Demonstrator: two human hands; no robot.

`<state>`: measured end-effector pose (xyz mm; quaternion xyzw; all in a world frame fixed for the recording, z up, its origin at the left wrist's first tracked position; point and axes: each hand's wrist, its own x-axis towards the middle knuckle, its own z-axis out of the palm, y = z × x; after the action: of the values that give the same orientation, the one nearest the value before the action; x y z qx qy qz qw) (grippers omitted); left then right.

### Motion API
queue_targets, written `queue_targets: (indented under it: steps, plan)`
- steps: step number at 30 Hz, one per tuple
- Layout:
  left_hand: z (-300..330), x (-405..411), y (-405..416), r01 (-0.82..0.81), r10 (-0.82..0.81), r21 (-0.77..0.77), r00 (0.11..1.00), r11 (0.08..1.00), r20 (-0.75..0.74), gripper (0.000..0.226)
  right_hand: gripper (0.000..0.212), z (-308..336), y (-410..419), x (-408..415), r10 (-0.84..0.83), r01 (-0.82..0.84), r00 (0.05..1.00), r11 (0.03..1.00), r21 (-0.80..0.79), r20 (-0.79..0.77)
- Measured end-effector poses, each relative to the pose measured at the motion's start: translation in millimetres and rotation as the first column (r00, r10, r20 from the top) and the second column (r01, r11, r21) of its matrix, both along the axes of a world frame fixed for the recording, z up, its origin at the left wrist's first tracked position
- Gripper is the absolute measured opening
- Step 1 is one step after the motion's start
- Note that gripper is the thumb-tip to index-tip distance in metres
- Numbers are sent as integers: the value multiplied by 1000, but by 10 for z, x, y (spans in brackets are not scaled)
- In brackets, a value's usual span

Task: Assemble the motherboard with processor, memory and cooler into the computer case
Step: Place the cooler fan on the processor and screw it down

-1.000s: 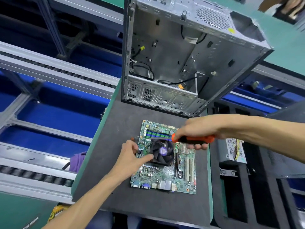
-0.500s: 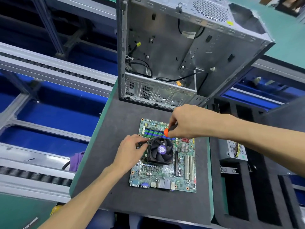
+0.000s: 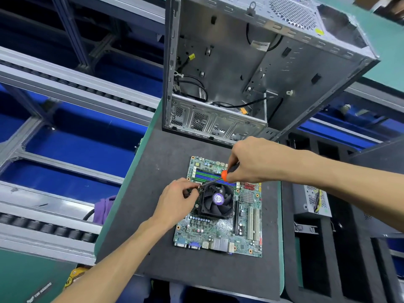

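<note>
A green motherboard (image 3: 220,232) lies flat on the dark mat (image 3: 153,215), with blue and green memory slots at its far edge. A black cooler (image 3: 216,201) with a purple-labelled fan sits on the board. My right hand (image 3: 251,162) grips an orange-and-black screwdriver (image 3: 226,174), its shaft slanting down to the cooler's far-left corner. My left hand (image 3: 177,202) pinches something small and dark at that same corner, and my fingers hide it. The open metal computer case (image 3: 229,68) stands behind the board, with loose black cables inside.
Grey roller conveyor rails (image 3: 65,84) and blue bins run along the left. A purple cloth (image 3: 105,206) hangs off the mat's left edge. Black foam trays (image 3: 328,248) sit to the right, with a grey power supply (image 3: 312,200) under my right forearm.
My right hand swung the screwdriver from lying sideways over the board to pointing tip-down at the cooler's far-left corner. My left hand shifted from the cooler's side up to that corner.
</note>
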<state>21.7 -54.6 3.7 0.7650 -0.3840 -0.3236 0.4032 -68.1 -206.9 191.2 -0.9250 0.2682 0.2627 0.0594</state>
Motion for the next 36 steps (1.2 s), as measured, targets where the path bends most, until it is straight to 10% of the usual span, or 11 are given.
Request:
queue_targets:
  steps: [7,19,29,33,36]
  plan:
    - [-3,-80,30,57,-57,90,998,994,-2,70,34,-9,-23,-10,-12,12,1000,1000,18,18]
    - [-96,-27,-10,18,-15,45,998,999,-68,57,29,16,49,26,179,-180,984,980,-87,-17]
    - [-198,2,4,-36,72,252,988,967,-136,99,45,106,186,293,814,-839,543,518,-163,-206]
    - [-232,-15,27,-18,49,226,990,974,-130,110,40,59,133,267,613,-626,778,774,-95,-138]
    - [-256,-25,37,-27,52,206,992,978,-115,105,36,37,46,287,111,-97,985,989,109,-132]
